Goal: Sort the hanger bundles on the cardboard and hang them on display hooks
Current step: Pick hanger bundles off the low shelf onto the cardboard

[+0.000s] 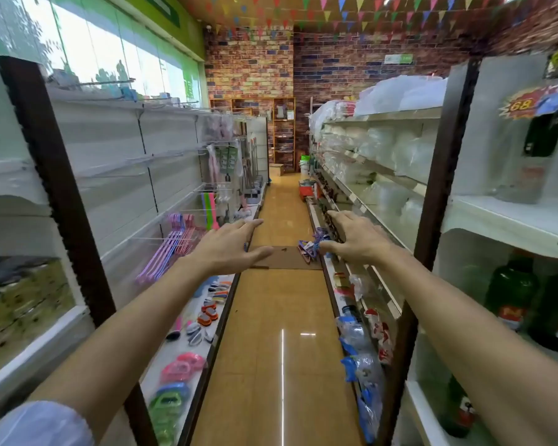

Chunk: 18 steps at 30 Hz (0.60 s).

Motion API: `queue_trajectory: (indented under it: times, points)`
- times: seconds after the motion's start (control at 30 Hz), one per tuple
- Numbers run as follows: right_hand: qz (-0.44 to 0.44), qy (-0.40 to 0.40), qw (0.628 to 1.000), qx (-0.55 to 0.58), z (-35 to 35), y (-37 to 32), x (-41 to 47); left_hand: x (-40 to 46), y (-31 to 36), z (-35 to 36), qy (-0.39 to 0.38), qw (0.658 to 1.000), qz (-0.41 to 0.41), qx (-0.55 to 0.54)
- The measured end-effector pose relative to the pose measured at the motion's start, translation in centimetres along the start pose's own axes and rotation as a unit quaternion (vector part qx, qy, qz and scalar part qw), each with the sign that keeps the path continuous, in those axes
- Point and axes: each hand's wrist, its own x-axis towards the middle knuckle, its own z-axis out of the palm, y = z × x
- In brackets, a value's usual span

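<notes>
Both empty: left hand and right hand spread wide, far from flat brown cardboard sheet; tangled blue-purple plastic hanger bundles likely to snag on hasty grabbing.

This is a shop, a small household-goods store seen down one narrow aisle. White metal shelves line the right side, packed with plastic-wrapped wares, and a starburst price tag reading 68 hangs near a dark green bottle. On the left, wire display hooks stick out from a white panel, some carrying pink and purple hangers, others brushes and mops further along. Small scrubbers and brushes lie in rows on the bottom shelf. Coloured pennant flags are strung under the ceiling, the far wall is brick-patterned, and the tan floor shines.
</notes>
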Motion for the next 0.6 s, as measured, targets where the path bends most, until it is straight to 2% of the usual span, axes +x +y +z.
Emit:
queue_trajectory:
  times: [0.27, 0.6]
  points:
    - [0.006, 0.015, 1.000, 0.000, 1.8, 0.1, 10.0, 8.7, -5.9, 1.9, 0.000, 0.999, 0.039, 0.017]
    - [0.018, 0.011, 1.000, -0.017, 5.8, 2.9, 22.3, 20.6, -10.7, 6.4, -0.003, 0.999, 0.038, 0.011]
